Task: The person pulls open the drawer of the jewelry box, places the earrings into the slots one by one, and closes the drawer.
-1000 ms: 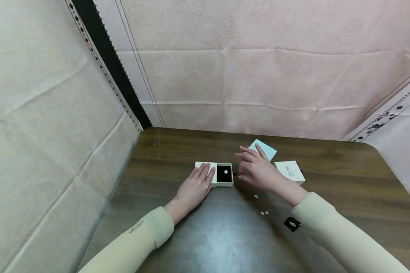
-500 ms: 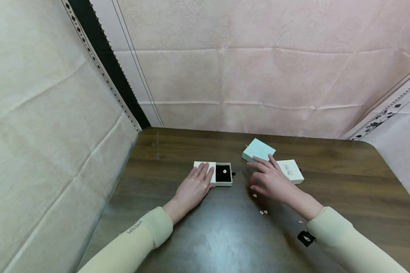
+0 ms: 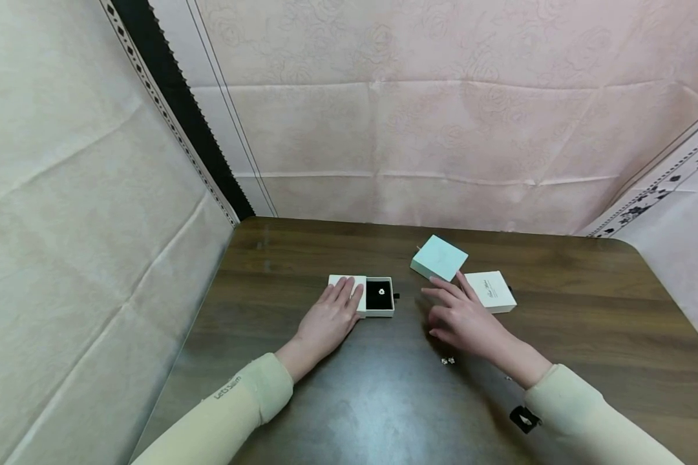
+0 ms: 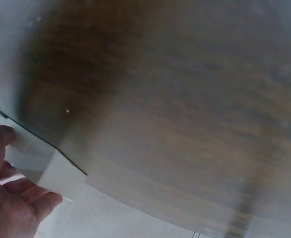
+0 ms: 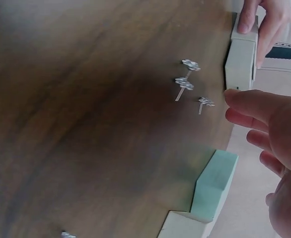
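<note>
My left hand [image 3: 328,316] grips the sleeve of a small white jewelry box [image 3: 380,314], its fingers across the top and the thumb on the near side in the left wrist view. The box's drawer is slid out to the right and shows a black pad bearing one stud earring [image 3: 381,292]. Over the table to the right, my right hand [image 3: 465,323] has loosely bent fingers and holds nothing. Below it lie two stud earrings [image 3: 448,360]. The right wrist view shows a third flower-shaped stud [image 5: 206,101] near the thumb, which the hand covers in the head view.
A pale teal box [image 3: 439,257] and a white lettered box [image 3: 490,292] lie beyond the right hand. Next to the right sleeve is a small black pad [image 3: 524,419], with another earring [image 3: 508,378] close to the forearm. Cloth hangs behind the brown table [image 3: 291,252].
My right hand has moved right and nearer, from beside the drawer to over the loose studs. The black pad by the right sleeve has shifted right and nearer. The left hand stays on the box.
</note>
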`<action>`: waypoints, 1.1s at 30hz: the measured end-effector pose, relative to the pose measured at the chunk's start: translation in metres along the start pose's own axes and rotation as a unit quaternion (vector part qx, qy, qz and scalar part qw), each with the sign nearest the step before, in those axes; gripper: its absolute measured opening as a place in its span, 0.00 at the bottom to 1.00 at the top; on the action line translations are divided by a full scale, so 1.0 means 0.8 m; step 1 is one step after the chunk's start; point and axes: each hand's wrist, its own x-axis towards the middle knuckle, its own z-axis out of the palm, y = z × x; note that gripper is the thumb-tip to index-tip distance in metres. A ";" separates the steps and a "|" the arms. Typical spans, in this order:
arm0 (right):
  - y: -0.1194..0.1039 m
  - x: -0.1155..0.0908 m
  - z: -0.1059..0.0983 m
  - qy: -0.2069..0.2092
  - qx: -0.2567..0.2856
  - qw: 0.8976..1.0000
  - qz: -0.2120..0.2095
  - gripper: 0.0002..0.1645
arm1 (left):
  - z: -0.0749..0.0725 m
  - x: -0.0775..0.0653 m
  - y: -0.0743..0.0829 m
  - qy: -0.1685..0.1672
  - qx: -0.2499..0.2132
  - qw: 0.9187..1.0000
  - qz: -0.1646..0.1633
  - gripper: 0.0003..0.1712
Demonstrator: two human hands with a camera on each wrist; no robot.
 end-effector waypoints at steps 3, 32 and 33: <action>-0.001 -0.004 0.002 -0.003 -0.011 1.000 -0.003 0.16 | 0.000 0.000 0.000 0.000 0.002 1.000 0.000 0.32; 0.006 -0.009 0.012 -0.005 -0.039 0.999 -0.020 0.17 | 0.000 0.000 0.002 -0.008 -0.001 1.000 -0.001 0.34; 0.006 -0.009 0.011 -0.006 -0.039 0.999 -0.020 0.17 | 0.000 0.000 0.002 -0.009 -0.003 1.000 -0.001 0.34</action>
